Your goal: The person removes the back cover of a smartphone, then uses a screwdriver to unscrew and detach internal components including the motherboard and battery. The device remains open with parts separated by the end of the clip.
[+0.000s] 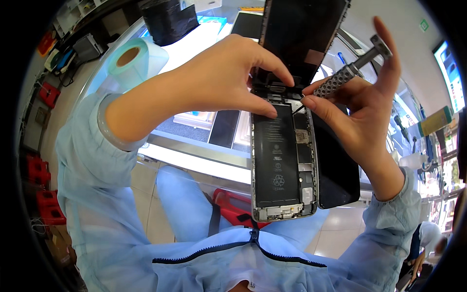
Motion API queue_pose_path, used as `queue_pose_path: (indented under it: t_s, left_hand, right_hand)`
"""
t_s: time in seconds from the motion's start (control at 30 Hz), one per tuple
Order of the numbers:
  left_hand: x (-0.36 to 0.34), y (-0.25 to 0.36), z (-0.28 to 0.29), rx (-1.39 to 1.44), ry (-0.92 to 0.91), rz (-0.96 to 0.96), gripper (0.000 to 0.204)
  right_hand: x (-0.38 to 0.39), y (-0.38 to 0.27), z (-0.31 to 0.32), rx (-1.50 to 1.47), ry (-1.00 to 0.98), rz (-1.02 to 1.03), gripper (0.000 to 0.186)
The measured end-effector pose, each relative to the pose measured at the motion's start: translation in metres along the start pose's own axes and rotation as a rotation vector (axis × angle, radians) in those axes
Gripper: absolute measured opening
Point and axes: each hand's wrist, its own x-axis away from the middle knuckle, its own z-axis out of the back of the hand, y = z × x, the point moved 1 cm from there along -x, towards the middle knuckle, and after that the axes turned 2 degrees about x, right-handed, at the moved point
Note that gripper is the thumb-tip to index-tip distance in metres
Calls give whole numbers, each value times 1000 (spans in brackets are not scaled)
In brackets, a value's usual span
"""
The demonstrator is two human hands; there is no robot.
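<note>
An opened smartphone (305, 168) lies at the middle, its black battery (275, 160) and metal parts bare. Its dark screen panel (301, 34) stands raised at the far end. My left hand (228, 73) grips the phone near this joint, thumb on the battery's upper end and index finger at the foot of the panel. In my right hand (362, 104) is a small screwdriver (335, 82) with a grey knurled handle, held between thumb and fingers. Its thin shaft points down at the phone's upper right corner; fingers partly hide the tip.
A second dark phone (339, 177) lies right beside the opened one, on the glass counter (204, 158). A roll of pale labels (131, 61) and a black bag (168, 22) stand at the far left. Bottles (430, 121) stand at the right. Red stools (48, 95) line the left.
</note>
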Motion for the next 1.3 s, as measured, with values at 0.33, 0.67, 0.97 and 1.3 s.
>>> queue_pose_path:
  t_s: [0.33, 0.67, 0.97, 1.3]
  left_hand:
    - [-1, -1, -2, -16, -2, 29, 43]
    - [-1, -2, -2, 4, 8, 21, 44]
    - [1, 1, -2, -8, 5, 58, 43]
    - [-1, 0, -2, -21, -4, 60, 44]
  right_hand:
    - [-3, 14, 0, 40, 39, 88, 102]
    - [-7, 13, 1, 115, 70, 91, 101]
    - [-13, 15, -3, 71, 16, 69, 98]
    - [-25, -19, -3, 76, -117, -220, 99]
